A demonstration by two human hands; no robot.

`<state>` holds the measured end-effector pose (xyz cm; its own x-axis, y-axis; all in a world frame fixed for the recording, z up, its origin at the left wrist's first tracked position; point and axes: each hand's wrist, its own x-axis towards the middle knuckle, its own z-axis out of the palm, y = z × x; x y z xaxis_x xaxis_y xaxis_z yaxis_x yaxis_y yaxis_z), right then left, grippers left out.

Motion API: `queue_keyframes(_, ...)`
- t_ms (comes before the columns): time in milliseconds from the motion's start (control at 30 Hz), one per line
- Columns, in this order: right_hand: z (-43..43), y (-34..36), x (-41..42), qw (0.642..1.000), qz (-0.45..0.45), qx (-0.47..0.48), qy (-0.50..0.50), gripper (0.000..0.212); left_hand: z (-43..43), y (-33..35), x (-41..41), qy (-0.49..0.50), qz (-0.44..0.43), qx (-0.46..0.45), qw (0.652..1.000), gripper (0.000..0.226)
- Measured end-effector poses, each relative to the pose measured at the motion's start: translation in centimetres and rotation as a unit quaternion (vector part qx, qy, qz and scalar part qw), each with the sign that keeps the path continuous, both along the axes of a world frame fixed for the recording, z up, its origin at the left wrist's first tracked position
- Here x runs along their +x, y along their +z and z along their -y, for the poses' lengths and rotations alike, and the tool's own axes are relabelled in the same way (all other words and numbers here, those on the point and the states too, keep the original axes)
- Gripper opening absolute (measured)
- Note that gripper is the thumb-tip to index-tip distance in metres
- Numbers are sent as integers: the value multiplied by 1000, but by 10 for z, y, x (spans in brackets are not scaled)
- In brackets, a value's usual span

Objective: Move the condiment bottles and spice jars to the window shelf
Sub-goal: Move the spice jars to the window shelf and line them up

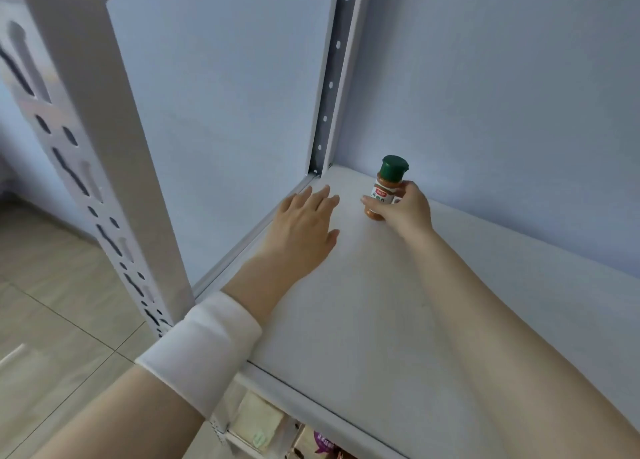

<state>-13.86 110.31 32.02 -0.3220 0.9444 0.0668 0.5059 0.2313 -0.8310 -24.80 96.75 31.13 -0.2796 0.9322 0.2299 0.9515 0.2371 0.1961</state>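
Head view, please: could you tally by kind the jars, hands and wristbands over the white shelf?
Spice jars: 1, the green-capped spice jar, held by the right hand.
Hands: 2, that one and the left hand, fingers straight, over the shelf.
Wristbands: 1, the white wristband on the left forearm.
Total: 4.

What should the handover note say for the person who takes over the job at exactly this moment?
Left hand: open, fingers straight, palm down on the white shelf near its rear left corner.
Right hand: grips the spice jar, green cap up, near the back wall.
Jar: its base is at the shelf surface; I cannot tell whether it rests there already.
Done: one jar brought to the shelf, not yet released.
Left: set it down and let go, then fetch the other bottles and jars, none of which are in view.
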Motion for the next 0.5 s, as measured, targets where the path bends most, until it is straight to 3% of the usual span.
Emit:
queue_keyframes(233,-6,-3,-4,999,16,-3,-29,45,7,6,3,5,10,-4,1000,54)
queue_keyframes(500,37,14,41,998,-37,-40,-1,44,36,5,25,-33,43,17,998,54)
